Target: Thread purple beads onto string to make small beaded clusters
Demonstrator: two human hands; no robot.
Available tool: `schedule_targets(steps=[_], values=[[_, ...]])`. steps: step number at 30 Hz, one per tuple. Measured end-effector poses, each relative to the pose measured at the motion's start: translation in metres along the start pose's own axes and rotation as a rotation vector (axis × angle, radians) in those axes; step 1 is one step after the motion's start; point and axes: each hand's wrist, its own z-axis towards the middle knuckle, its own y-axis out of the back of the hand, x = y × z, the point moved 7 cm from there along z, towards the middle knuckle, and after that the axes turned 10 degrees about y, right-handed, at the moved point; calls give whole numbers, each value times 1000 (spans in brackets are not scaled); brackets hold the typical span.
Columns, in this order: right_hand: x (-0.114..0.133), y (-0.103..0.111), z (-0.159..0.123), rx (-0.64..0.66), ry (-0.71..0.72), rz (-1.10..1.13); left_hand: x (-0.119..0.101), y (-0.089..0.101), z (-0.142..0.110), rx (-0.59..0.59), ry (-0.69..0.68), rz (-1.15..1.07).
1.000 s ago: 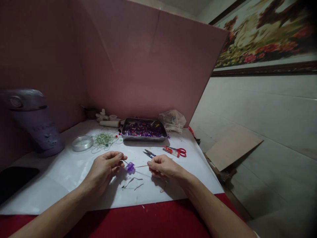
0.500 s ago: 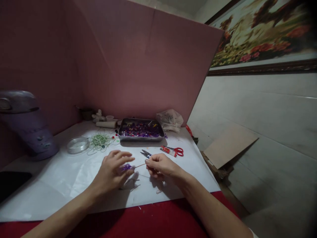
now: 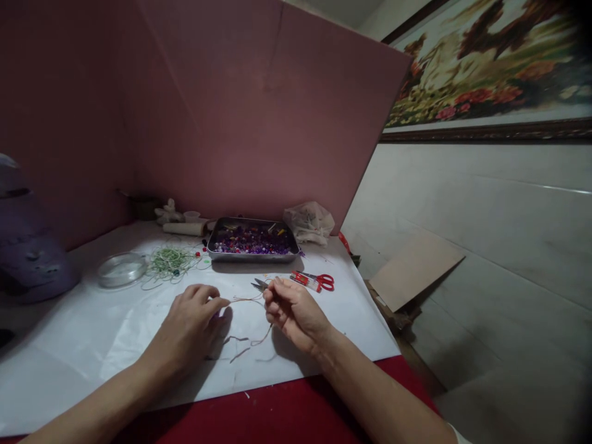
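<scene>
My left hand [image 3: 192, 317] is closed around a small cluster of purple beads [image 3: 216, 314], most of it hidden behind the fingers. A thin brown cord [image 3: 245, 300] runs from the left fingertips towards the right hand. My right hand [image 3: 293, 311] is raised a little above the white sheet, its fingers pinched together on the cord. Part of the cord hangs in a loop under that hand. Just beyond the right fingers show the dark blades of thread snips [image 3: 259, 285]; their handle is hidden. Short loose cord pieces [image 3: 239, 354] lie between the hands.
A metal tray [image 3: 253, 256] of mostly purple beads stands at the back. Red-handled scissors [image 3: 326, 282] lie beside a red lighter [image 3: 306, 281]. Left are tangled green cord [image 3: 171, 264], a round clear dish [image 3: 121, 270] and a purple bottle [image 3: 34, 246]. A plastic bag [image 3: 309, 222] sits behind.
My left hand has turned over the beads, now covering most of them. My right hand has risen slightly, with the cord pulled out between the hands. The view has shifted right.
</scene>
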Motion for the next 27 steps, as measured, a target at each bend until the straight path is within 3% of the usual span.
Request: schedule_targets(steps=[3,4,9,12,16,20,24,27], values=[[-5,-7,-4,-7,77,54,-15,7,-4,-45,36,-323],[-6,-11,-7,-3,97,70,-19,3,-6,5,89,-478],[-6,-27,-17,27,166,166,-25,-49,-26,425,672,-1222],[1,-23,-14,-8,189,207,-25,-60,-34,557,816,-1298],[22,-2,-4,-129,254,219,-17,-52,-32,558,878,-1320],[42,13,6,-163,317,232,-14,-47,-30,578,871,-1299],[52,27,14,-199,337,188,-7,-55,-38,611,862,-1262],[55,35,20,-208,346,156,-6,-60,-43,654,773,-1133]])
